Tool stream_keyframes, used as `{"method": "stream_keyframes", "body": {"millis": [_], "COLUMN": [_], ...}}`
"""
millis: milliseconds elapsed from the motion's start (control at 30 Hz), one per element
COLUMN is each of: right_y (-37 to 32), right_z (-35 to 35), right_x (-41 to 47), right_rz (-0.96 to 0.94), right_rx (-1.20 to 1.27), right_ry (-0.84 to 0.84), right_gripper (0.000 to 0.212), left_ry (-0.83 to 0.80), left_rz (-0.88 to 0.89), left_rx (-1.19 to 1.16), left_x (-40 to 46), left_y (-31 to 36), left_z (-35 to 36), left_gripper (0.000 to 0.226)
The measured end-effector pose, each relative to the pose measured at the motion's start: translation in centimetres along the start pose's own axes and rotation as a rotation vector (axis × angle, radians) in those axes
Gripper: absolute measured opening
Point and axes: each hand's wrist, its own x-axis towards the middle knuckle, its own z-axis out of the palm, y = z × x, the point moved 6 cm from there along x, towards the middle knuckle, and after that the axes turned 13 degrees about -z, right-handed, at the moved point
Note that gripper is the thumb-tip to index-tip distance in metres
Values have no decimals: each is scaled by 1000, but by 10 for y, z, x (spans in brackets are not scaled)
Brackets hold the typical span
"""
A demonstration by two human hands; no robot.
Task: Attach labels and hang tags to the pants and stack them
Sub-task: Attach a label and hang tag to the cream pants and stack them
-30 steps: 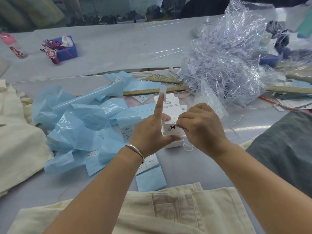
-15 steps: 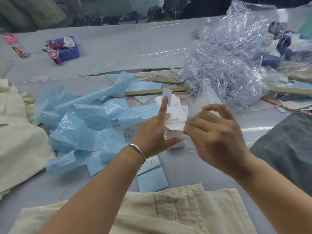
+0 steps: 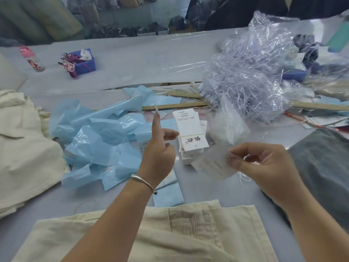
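a stack of cream pants (image 3: 24, 148) is lying at the far left of the grey surface (image 3: 132, 65), with a bottle (image 3: 32, 58) and a blue box (image 3: 83, 62) sitting well behind it. crumpled blue backing sheets (image 3: 90, 140) are spreading across the surface between that stack and the left hand (image 3: 157, 150). the left hand is hovering above the sheets with its forefinger pointing up and a small white label (image 3: 156, 108) sticking to the fingertip; the other fingers are curling loosely and grasping nothing, and a silver bangle (image 3: 143, 181) is sitting on the wrist. a wooden ruler (image 3: 175, 106) is lying behind it. just right of the hand, a pile of white hang tags (image 3: 189, 137) is resting on the surface. below, at the near edge, another pair of cream pants (image 3: 188, 233) is lying flat, waistband up. the right hand (image 3: 264, 163) is pinching a blurred white hang tag (image 3: 211, 165) between thumb and fingers, with a white string (image 3: 243, 177) dangling from it. a heap of clear plastic (image 3: 251, 76) is sitting behind, and grey fabric (image 3: 324, 163) is lying at the far right.
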Motion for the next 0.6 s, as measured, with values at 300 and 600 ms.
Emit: {"method": "stream_keyframes", "body": {"millis": [300, 600], "right_y": [-27, -42], "right_z": [9, -5], "right_x": [-33, -75], "right_rz": [-17, 88], "right_rx": [331, 541], "right_ry": [-257, 7], "right_gripper": [24, 25], "left_ry": [-522, -159], "left_rz": [-150, -197], "left_rx": [-320, -570], "left_x": [-93, -172], "left_y": [30, 36], "left_z": [25, 13], "left_gripper": [92, 94]}}
